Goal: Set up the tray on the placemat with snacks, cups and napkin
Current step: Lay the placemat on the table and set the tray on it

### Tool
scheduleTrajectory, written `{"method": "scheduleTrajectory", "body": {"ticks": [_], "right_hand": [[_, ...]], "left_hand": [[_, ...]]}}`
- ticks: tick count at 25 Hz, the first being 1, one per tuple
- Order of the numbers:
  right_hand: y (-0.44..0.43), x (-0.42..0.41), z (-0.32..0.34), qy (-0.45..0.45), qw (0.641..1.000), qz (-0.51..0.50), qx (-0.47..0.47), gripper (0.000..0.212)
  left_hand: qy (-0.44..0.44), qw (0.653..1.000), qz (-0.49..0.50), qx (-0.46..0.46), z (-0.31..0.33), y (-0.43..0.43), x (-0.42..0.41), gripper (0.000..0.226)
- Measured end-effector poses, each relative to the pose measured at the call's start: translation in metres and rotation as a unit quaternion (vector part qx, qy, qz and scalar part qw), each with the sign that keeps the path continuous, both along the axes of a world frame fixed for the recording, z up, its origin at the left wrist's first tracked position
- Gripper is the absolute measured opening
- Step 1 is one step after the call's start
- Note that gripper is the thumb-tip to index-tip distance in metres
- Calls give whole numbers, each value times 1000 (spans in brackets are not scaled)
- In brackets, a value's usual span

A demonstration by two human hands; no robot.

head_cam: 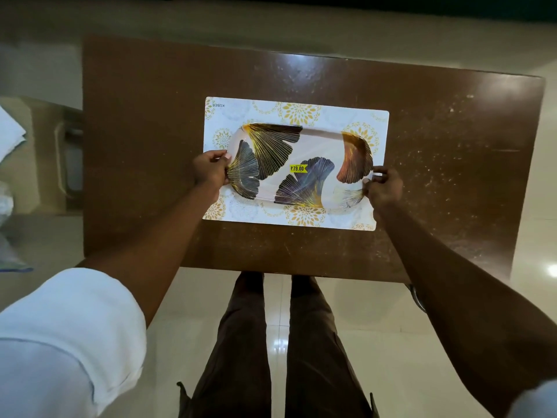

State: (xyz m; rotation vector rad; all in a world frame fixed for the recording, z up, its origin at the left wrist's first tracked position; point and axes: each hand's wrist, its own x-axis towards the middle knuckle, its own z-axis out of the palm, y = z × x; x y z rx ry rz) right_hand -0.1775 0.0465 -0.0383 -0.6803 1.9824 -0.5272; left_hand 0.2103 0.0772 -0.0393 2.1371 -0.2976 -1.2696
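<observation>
tray (319,131) lying over middle of placemat (334,116), centre of brown surface (144,116). left grip (209,170) pinching rim at 9 o'clock, right grip (382,188) pinching rim at 3. guessing stiff, light, glossy so probably slippery. short ends = best hold, keep level.

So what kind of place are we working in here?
Likely a home dining or living area, at a guess: a brown wooden table on glossy pale floor tiles, with a patterned placemat and a leaf-print serving tray laid on it.
</observation>
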Motion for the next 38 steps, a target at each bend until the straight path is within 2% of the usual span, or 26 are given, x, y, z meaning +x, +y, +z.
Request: {"method": "scheduleTrajectory", "body": {"ticks": [31,35,38], "right_hand": [[-7,6,7,-12,999,32,11,39],[-7,1,9,-20,999,40,22,41],[-4,-9,14,11,999,44,19,49]], "left_hand": [[23,1000,1,3,8,6,5,24],[-2,999,34,-12,7,4,6,14],[-79,996,41,-32,21,-2,7,13]]}}
